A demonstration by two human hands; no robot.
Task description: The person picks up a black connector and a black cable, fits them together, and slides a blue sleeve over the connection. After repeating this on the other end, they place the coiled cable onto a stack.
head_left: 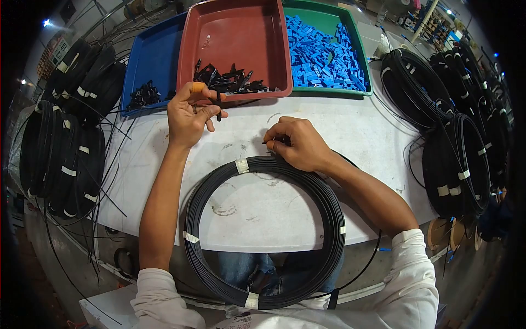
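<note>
My left hand [189,118], with orange tape round a fingertip, is raised just in front of the red tray. Its thumb and fingers pinch a small black plastic connector part [219,107]. My right hand [301,143] is closed over the far edge of a coil of black cable [194,219]. A dark tip shows at its pinched fingers, and a loose strand of the coil runs up under the right wrist; the fingers hide most of what they grip. White tape binds the coil, which lies partly on the white table [148,192] and overhangs its front edge above my lap.
Along the back stand a blue tray [156,49] and a red tray [241,33], both with black parts, and a green tray [359,41] full of blue clips [323,60]. More black cable coils stand at left [66,159] and right [455,164], with loose strands hanging out.
</note>
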